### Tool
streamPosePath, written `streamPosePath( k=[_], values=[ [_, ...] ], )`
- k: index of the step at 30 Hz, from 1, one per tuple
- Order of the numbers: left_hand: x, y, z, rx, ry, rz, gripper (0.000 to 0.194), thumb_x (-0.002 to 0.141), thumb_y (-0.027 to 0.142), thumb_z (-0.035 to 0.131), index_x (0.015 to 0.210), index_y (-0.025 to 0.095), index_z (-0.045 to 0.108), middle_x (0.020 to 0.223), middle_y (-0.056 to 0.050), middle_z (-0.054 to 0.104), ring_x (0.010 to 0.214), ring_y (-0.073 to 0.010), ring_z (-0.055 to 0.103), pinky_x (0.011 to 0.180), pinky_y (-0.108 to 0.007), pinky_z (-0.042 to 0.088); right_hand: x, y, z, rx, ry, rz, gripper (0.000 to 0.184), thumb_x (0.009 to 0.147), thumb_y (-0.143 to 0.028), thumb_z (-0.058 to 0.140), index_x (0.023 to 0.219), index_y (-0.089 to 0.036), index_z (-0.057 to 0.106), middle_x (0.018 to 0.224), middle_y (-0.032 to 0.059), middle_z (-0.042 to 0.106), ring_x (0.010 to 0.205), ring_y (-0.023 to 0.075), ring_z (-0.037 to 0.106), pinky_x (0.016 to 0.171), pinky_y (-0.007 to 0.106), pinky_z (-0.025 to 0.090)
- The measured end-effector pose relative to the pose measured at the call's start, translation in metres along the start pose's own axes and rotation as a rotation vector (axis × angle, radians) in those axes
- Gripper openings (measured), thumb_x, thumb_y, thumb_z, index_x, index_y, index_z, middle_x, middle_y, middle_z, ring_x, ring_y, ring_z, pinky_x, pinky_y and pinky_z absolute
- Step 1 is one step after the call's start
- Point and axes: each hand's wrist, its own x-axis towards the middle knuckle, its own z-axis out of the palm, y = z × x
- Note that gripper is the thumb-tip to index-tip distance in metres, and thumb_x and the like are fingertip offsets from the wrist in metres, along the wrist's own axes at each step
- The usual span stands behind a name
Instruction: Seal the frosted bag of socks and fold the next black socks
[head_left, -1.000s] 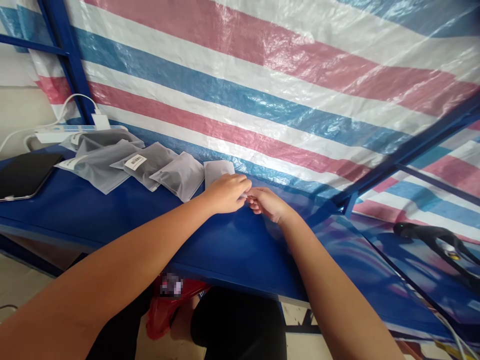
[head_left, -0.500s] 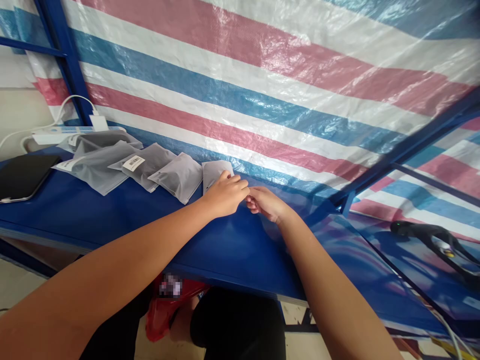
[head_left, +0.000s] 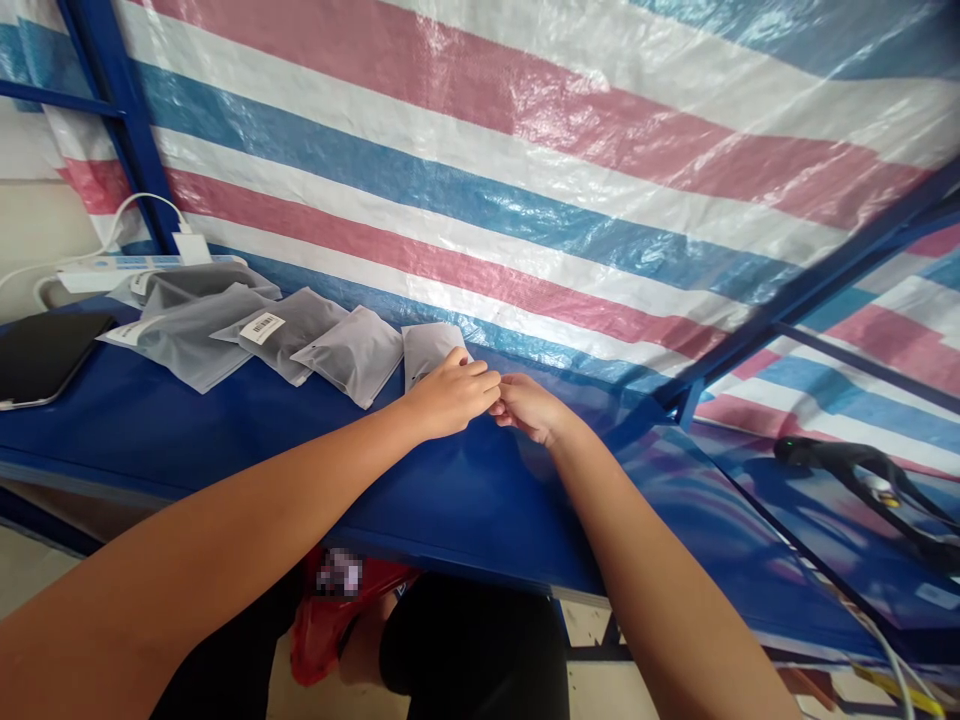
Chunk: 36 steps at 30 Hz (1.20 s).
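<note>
My left hand (head_left: 450, 395) and my right hand (head_left: 529, 405) meet fingertip to fingertip over the blue table (head_left: 225, 430), close to the striped tarp. Both have curled fingers pinched together where they touch. Whatever lies between them is hidden. My left hand rests by the lower edge of a grey frosted pouch (head_left: 426, 345), the last in a row of similar pouches (head_left: 352, 350).
One pouch carries a barcode label (head_left: 262, 325). A black tablet (head_left: 41, 355) and a white power strip (head_left: 142, 265) with a plugged charger sit at the far left. A black handheld scanner (head_left: 855, 465) lies at the right. A red bag (head_left: 337, 610) is under the table.
The view has shifted slightly. My left hand has crept a little onto the nearest pouch's edge; both hands stay pinched together at the same spot.
</note>
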Motion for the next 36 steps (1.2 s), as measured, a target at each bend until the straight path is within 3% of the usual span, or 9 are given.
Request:
streamPosePath(
  k=[6,10,13,15,16,19,23,30,36],
  values=[
    [0.001,0.000,-0.001,-0.017,-0.033,-0.003,0.023,0.082,-0.004,0.048,0.084,0.015,0.061,0.086,-0.005,0.060,0.084,-0.0205,0.052,0.081,-0.040,0.033,0.001,0.001,0.003,-0.040,0.021,-0.024,0.011,0.073,-0.018,0.063,0.066,-0.018,0.055,0.057,0.0003,0.048,0.049,0.0083,0.041,0.041,0.020,0.029],
    [-0.001,-0.002,-0.003,-0.033,-0.034,-0.101,0.022,0.091,0.003,0.045,0.088,0.016,0.062,0.090,-0.006,0.063,0.087,-0.0212,0.054,0.081,-0.040,0.033,-0.002,-0.003,0.004,-0.196,0.046,-0.120,0.027,0.084,-0.031,0.056,0.061,-0.020,0.048,0.056,0.0007,0.050,0.048,0.0100,0.045,0.042,0.022,0.032],
    [-0.002,-0.007,-0.006,-0.044,-0.003,-0.199,0.021,0.096,0.009,0.043,0.093,0.015,0.063,0.094,-0.007,0.064,0.090,-0.0221,0.057,0.083,-0.040,0.034,-0.002,-0.005,0.004,-0.391,0.186,-0.307,0.021,0.089,-0.033,0.053,0.072,-0.020,0.055,0.064,0.0012,0.057,0.055,0.0129,0.052,0.049,0.025,0.039],
    [-0.003,-0.012,-0.009,-0.051,0.030,-0.260,0.022,0.099,0.013,0.042,0.097,0.015,0.064,0.096,-0.008,0.065,0.092,-0.0227,0.058,0.083,-0.039,0.035,-0.003,-0.006,0.006,-0.519,0.308,-0.524,0.012,0.088,-0.030,0.056,0.090,-0.021,0.063,0.081,0.0033,0.066,0.071,0.0163,0.060,0.060,0.027,0.046],
    [-0.003,-0.014,-0.010,-0.055,0.043,-0.288,0.022,0.100,0.015,0.042,0.097,0.016,0.064,0.096,-0.008,0.065,0.092,-0.0230,0.058,0.082,-0.039,0.035,-0.003,-0.006,0.007,-0.561,0.340,-0.626,0.016,0.087,-0.029,0.058,0.099,-0.021,0.065,0.093,0.0047,0.068,0.081,0.0180,0.063,0.064,0.028,0.048],
    [-0.005,-0.020,-0.014,-0.066,0.064,-0.341,0.021,0.100,0.016,0.043,0.097,0.016,0.063,0.098,-0.008,0.065,0.094,-0.0234,0.059,0.081,-0.040,0.036,-0.005,-0.007,0.013,-0.630,0.311,-0.794,0.028,0.088,-0.029,0.060,0.114,-0.022,0.066,0.113,0.0077,0.067,0.097,0.0214,0.064,0.070,0.030,0.052],
    [-0.005,-0.022,-0.015,-0.154,0.062,-0.300,0.020,0.099,0.014,0.043,0.098,0.017,0.063,0.100,-0.006,0.065,0.096,-0.0220,0.059,0.084,-0.039,0.039,-0.008,-0.009,0.015,-0.736,0.351,-0.897,0.023,0.089,-0.027,0.059,0.110,-0.023,0.069,0.115,0.0091,0.067,0.103,0.0237,0.064,0.078,0.036,0.055],
    [-0.001,-0.021,-0.015,-0.386,0.214,-0.258,0.021,0.101,0.014,0.040,0.104,0.018,0.060,0.104,-0.007,0.063,0.099,-0.0187,0.057,0.089,-0.035,0.047,-0.015,-0.018,0.013,-0.905,0.466,-1.077,0.014,0.092,-0.025,0.056,0.102,-0.023,0.065,0.108,0.0078,0.071,0.115,0.0277,0.061,0.105,0.049,0.046],
    [0.002,-0.021,-0.022,-0.387,0.225,-0.292,0.022,0.103,0.017,0.037,0.098,0.019,0.058,0.101,-0.007,0.062,0.096,-0.0191,0.055,0.089,-0.036,0.048,-0.021,-0.023,0.015,-1.029,0.510,-1.122,0.013,0.092,-0.024,0.054,0.103,-0.024,0.061,0.099,0.0067,0.070,0.099,0.0265,0.063,0.110,0.052,0.038]
  ],
)
